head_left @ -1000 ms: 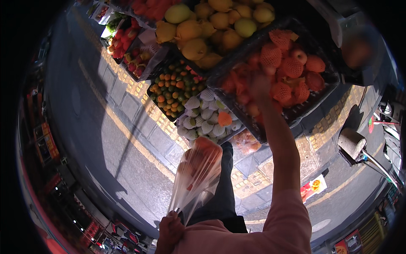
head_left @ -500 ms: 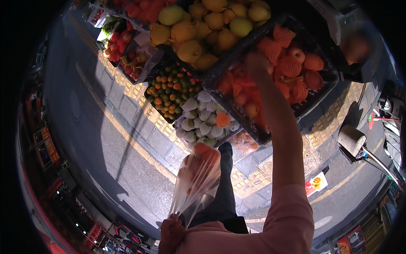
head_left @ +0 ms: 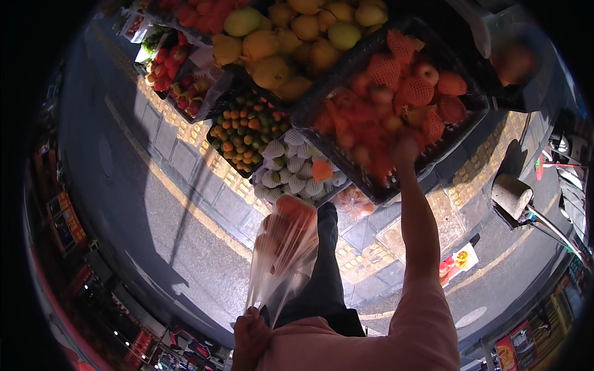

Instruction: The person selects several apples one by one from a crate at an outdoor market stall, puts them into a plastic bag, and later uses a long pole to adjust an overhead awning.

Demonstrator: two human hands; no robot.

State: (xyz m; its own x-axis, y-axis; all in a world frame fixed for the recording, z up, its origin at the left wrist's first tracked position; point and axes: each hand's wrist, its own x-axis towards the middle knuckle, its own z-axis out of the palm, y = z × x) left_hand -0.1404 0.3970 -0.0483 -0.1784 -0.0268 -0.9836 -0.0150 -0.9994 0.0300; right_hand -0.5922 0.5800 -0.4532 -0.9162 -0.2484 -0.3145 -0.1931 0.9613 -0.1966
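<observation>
My left hand (head_left: pixel 250 332) is closed around the gathered top of a clear plastic bag (head_left: pixel 281 241). The bag hangs in front of my legs with several reddish-orange fruits inside, their kind blurred by the plastic. My right hand (head_left: pixel 405 149) reaches into the near side of a black plastic crate (head_left: pixel 331 157). Motion blurs its fingers, so I cannot see whether they hold anything. Red apples (head_left: pixel 427 74) lie in the crate, many wrapped in orange foam nets (head_left: pixel 385 71).
Left of the crate are yellow fruits (head_left: pixel 269 73), small green-orange citrus (head_left: pixel 247 133) and pale fruits in white nets (head_left: pixel 297 167). A tied bag of fruit (head_left: pixel 354 203) sits below the crate. A parked scooter (head_left: pixel 513 195) stands at right on the pavement.
My right hand has drawn back from the far left part of the apple crate to its near side. My left hand still grips the bag; the view has shifted slightly.
</observation>
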